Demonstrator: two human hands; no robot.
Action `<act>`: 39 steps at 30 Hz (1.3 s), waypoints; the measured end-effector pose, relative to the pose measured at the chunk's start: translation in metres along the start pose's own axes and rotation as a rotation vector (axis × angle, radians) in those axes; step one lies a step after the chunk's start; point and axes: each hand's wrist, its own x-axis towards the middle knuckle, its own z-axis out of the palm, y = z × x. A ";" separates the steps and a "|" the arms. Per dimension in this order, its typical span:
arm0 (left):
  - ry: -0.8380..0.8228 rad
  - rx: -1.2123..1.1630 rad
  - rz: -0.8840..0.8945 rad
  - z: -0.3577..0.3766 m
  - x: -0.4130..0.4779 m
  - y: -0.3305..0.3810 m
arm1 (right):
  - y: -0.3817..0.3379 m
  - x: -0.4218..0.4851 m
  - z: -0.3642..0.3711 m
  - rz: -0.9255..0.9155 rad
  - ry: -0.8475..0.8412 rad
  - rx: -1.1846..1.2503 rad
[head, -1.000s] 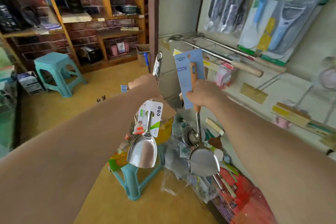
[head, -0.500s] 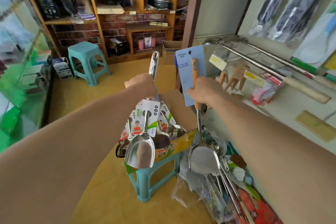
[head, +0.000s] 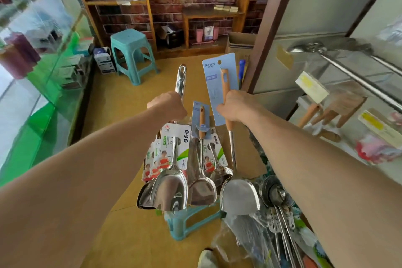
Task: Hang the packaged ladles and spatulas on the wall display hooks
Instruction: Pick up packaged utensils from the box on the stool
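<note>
Head view: left hand (head: 168, 104) grips steel spatula (head: 171, 189), right hand (head: 235, 105) wood-handled spatula (head: 239, 196), over tan floor (head: 121, 98) near shelves (head: 213, 12).

**Lighting and image quality.** The scene is lit brightly by daylight admitted from the left, where the glass case (head: 43, 67) is washed out by glare. Specular highlights are carried by the blades of the all-steel spatula (head: 171, 191) and the wooden-handled spatula (head: 239, 196). Only soft shadows are cast. Straight lines are bowed at the edges by wide-angle distortion, and the wall display (head: 348, 74) at right is smeared by blur.
</note>
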 end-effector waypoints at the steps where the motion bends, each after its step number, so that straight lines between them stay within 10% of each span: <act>1: -0.014 -0.005 -0.017 0.004 0.008 0.000 | 0.000 0.013 0.005 -0.009 -0.018 -0.010; 25: -0.293 -0.010 -0.251 0.100 0.138 -0.016 | 0.000 0.188 0.105 -0.061 -0.512 -0.005; 39: -0.314 -0.058 -0.370 0.130 0.146 -0.029 | -0.009 0.199 0.138 -0.139 -0.438 -0.084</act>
